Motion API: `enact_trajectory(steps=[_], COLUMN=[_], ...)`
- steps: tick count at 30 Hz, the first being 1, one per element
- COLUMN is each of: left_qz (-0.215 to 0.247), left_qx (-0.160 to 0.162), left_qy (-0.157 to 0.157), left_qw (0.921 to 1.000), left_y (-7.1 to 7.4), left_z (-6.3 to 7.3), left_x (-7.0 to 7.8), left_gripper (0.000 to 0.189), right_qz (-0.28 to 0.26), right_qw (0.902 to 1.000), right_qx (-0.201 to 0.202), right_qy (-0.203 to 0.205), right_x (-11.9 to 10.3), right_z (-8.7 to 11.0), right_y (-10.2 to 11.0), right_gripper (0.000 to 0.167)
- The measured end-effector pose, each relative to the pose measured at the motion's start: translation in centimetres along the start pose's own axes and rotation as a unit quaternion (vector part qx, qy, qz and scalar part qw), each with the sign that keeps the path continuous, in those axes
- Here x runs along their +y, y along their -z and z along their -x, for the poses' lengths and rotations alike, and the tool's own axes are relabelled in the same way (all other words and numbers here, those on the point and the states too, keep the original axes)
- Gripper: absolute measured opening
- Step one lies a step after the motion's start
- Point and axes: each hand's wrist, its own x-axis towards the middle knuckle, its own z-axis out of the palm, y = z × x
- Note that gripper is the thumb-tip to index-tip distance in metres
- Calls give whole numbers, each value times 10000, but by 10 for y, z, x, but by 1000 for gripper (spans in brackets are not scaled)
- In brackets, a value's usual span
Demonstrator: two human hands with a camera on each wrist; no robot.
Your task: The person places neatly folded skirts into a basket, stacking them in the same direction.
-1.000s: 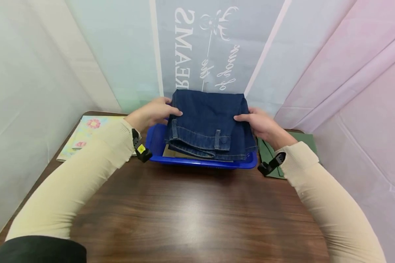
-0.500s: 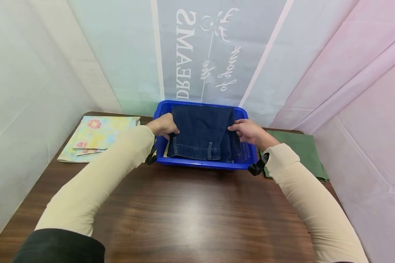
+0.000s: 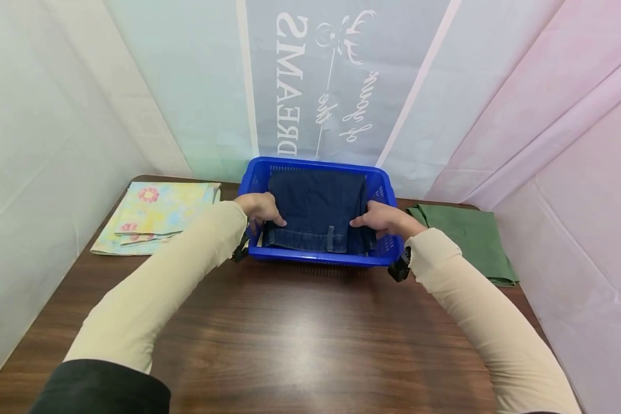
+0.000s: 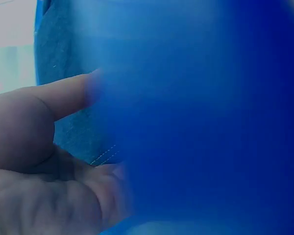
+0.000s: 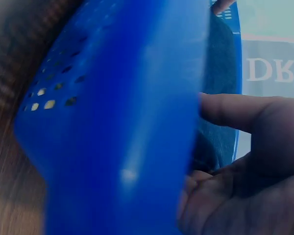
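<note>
Folded dark-blue jeans lie inside a blue plastic basket, waistband and belt loops toward the basket's front. My left hand grips their left side, thumb on top. On the opposite side my right hand holds them the same way, its thumb over the denim. In the left wrist view the blurred basket rim hides most of the left fingers. The right wrist view shows the right thumb over the jeans, with some fingers behind the basket wall.
Left of the basket lies a folded floral cloth in yellow and blue. A folded green cloth lies to the right. The brown wooden table extends in front, and a printed curtain hangs right behind the basket.
Both hands have lowered the jeans from above the basket down into it. In the last half second the hands have sunk slightly deeper along the sides.
</note>
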Motion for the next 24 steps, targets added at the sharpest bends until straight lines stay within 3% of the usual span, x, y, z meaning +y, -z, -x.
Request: enact_trajectory(steps=[6,16,20,24], left_qz=[337,151,39,34], left_qx=[-118,-181,-153,-104], left_qy=[136,145,151,148], left_qw=[9993,9996,9998,9998], left_y=[-4,-4,-5,-5], left_z=[-2,-2,-3,-1], left_x=[0,0,-1,0], left_gripper=[101,56,55,61], right_qz=[328,1137,1084,1174], right_qw=[9993,9931,9932,9925], right_qx=[-175,-286,-433,-307], right_qy=[-48,22,12,140], right_x=[0,-1,-1,-2], right_z=[-3,-2,-1,5], right_y=[-2,-4,-5,-2], right_gripper=[82,67,75,77])
